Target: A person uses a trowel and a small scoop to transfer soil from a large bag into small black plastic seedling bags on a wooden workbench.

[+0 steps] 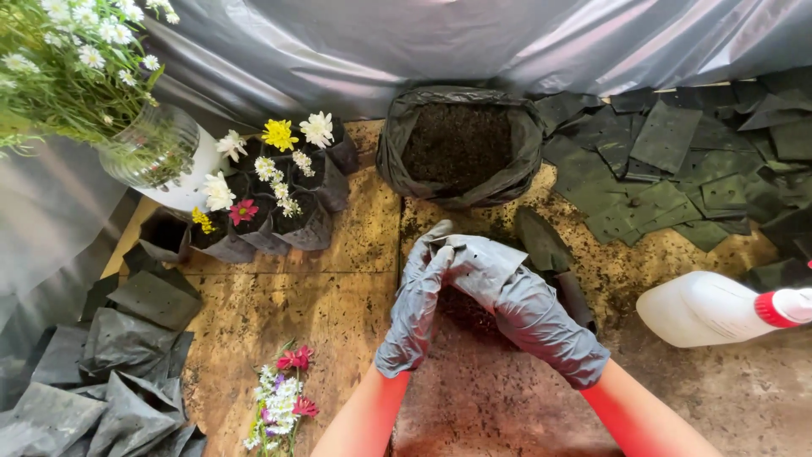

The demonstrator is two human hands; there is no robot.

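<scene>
A soil-flecked wooden bench [338,279] draped behind with grey plastic sheeting [423,42], two gloved hands at its middle.

The left hand [416,309] and right hand [529,309], both in grey gloves, meet over a small black grow bag [474,258], fingers curled shut on its rim, above a dark heap of loose soil. Just beyond sits an open sack of soil [461,144]. Filled bags with flowers [271,182] cluster at the left, cut blooms [283,393] lie near the front, flat empty bags [668,161] spread right, and a white spray bottle [719,309] lies on its side.
</scene>
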